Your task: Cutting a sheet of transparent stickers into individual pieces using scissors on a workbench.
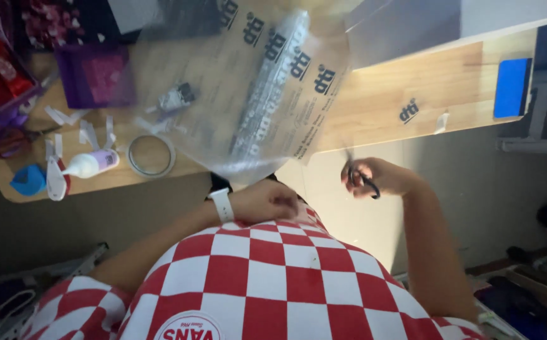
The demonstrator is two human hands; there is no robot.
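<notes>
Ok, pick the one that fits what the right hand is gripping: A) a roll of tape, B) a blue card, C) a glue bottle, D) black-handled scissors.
D: the right hand has its fingers through the dark loops of the scissors, while the glue bottle and tape roll lie on the wooden table.

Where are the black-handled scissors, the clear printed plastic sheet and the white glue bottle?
black-handled scissors [363,179], head view, on the handle loops in the right hand [380,177].
clear printed plastic sheet [248,94], head view, on its middle, above the left hand [267,201].
white glue bottle [91,164], head view, on its body.
</notes>
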